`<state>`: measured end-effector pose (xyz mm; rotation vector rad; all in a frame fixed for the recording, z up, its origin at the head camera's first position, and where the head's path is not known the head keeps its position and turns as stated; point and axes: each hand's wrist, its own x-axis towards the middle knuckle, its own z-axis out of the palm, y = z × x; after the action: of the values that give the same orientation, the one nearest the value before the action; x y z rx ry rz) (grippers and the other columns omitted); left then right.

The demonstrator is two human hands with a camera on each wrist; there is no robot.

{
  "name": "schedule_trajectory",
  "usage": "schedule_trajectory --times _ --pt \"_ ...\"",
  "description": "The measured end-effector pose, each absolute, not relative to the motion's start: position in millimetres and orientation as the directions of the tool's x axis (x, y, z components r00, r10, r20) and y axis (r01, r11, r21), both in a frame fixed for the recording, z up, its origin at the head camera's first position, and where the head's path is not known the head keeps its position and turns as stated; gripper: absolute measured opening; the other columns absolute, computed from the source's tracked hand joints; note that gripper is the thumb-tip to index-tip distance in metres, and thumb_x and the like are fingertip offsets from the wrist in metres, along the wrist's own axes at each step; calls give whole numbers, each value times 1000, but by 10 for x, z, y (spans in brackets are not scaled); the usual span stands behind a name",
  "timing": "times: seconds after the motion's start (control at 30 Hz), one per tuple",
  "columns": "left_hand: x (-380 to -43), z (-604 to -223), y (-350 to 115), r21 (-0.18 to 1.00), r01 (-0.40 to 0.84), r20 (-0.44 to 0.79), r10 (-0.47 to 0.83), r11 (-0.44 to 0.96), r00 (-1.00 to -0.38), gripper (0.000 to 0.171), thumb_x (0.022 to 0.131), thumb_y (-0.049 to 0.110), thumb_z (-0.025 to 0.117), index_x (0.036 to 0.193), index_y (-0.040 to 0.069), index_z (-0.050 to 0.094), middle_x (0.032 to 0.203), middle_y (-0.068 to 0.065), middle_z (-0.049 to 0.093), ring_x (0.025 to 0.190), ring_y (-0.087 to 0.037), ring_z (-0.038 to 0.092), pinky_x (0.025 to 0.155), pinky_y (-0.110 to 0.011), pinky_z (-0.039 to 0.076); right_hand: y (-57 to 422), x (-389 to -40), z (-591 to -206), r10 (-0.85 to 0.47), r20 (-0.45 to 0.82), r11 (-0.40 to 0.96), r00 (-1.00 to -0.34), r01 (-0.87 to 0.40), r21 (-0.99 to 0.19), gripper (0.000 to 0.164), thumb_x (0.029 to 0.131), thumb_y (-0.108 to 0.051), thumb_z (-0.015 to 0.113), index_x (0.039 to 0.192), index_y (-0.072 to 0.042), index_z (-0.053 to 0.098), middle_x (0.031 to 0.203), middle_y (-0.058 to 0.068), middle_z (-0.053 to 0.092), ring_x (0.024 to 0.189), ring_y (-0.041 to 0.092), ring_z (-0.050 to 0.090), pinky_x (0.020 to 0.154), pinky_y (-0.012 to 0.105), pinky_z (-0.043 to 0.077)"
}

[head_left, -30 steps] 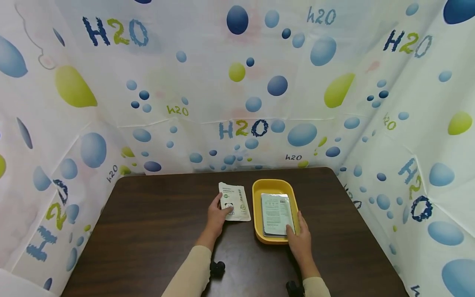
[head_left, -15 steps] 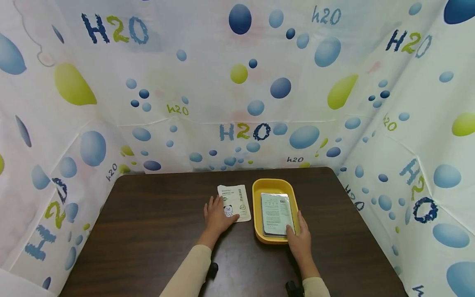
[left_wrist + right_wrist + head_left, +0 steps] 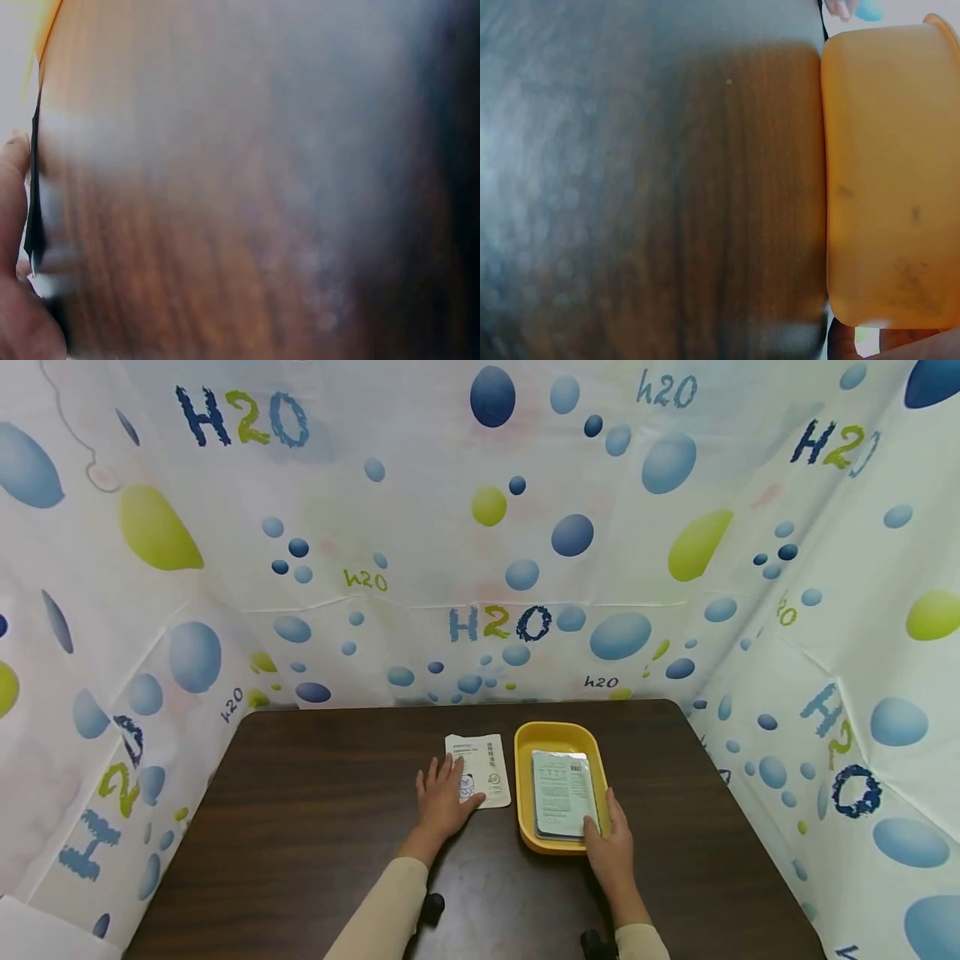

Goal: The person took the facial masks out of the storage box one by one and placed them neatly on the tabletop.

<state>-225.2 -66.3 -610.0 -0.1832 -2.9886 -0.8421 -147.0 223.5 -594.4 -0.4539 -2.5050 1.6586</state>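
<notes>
A white flat packet (image 3: pixel 491 768) printed with a small bear and lettering lies on the brown table. My left hand (image 3: pixel 440 806) rests over its lower left part, fingers spread and the thumb along the near edge. Right of it stands a yellow plastic tray (image 3: pixel 525 735). Inside the tray is a stack of pale green printed packets (image 3: pixel 562 793). My right hand (image 3: pixel 613 852) holds the tray's right side near the front corner, thumb over the rim and fingers along the outer wall. In the right wrist view the tray's front wall (image 3: pixel 892 180) fills the right side.
The dark brown table (image 3: pixel 337 802) runs out on both sides of the hands. Behind it and along both sides hangs a white curtain (image 3: pixel 420 527) with blue and green drops. A white object (image 3: pixel 45 931) shows at the lower left corner.
The left hand first pinched the white packet's left edge; it has since let it down onto the table and spread its fingers over it. The right hand stays on the tray.
</notes>
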Motion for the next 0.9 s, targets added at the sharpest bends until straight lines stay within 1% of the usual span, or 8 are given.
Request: schedule_trajectory --times 0.13,0.2,0.3,0.43,0.53,0.63,0.8,0.9 --pt "-2241 -6166 -654 483 145 62 132 863 -989 74 96 51 64 158 17 40 168 -20 27 156 -47 16 122 -70 9 2236 -1465 -5948 299 -80 364 -951 191 -912 73 102 -15 56 164 -9 18 170 21 18 157 41 19 125 59 22" --pt "-2241 -6201 -650 460 143 48 136 877 -990 73 98 54 59 159 19 38 169 -19 23 157 -46 13 122 -70 7 2238 -1465 -5948 299 -83 363 -951 194 -911 72 102 -15 55 164 -10 18 170 21 18 157 41 18 125 58 21" --pt "-2259 -6258 -641 415 125 14 132 901 -991 73 101 60 49 162 24 30 172 -16 16 159 -43 7 124 -67 4 2240 -1468 -5946 299 -87 363 -950 197 -911 72 102 -15 55 164 -10 18 170 21 18 157 41 18 125 59 21" --pt "-2290 -6314 -626 390 122 12 127 913 -992 73 102 61 45 163 27 27 172 -14 14 159 -42 5 124 -67 5 2241 -1468 -5937 303 -87 359 -949 199 -912 72 102 -15 55 164 -10 19 170 21 18 157 41 18 125 59 20" --pt "-2300 -6309 -622 408 121 29 120 905 -992 72 101 60 47 163 27 29 172 -14 16 159 -43 8 124 -67 7 2239 -1468 -5933 305 -85 357 -949 196 -913 71 102 -14 55 164 -10 19 170 21 19 157 40 18 125 59 21" --pt "-2301 -6253 -626 463 100 27 99 881 -995 72 101 57 50 163 25 29 171 -14 18 159 -43 9 124 -66 6 2236 -1475 -5938 302 -83 360 -950 194 -912 71 102 -15 55 164 -10 19 170 20 19 157 40 19 125 59 21" --pt "-2283 -6080 -633 568 78 30 74 820 -997 72 101 49 56 161 15 33 170 -17 22 157 -46 13 124 -68 5 2238 -1486 -5938 303 -91 360 -949 203 -911 72 102 -16 55 164 -11 19 170 20 19 157 40 19 125 59 21" --pt "-2289 -5977 -620 614 80 37 72 786 -997 73 101 47 56 161 12 33 169 -18 22 157 -46 13 123 -69 5 2244 -1488 -5936 309 -90 369 -947 206 -907 71 102 -16 55 164 -11 19 169 21 19 157 41 19 125 59 21"
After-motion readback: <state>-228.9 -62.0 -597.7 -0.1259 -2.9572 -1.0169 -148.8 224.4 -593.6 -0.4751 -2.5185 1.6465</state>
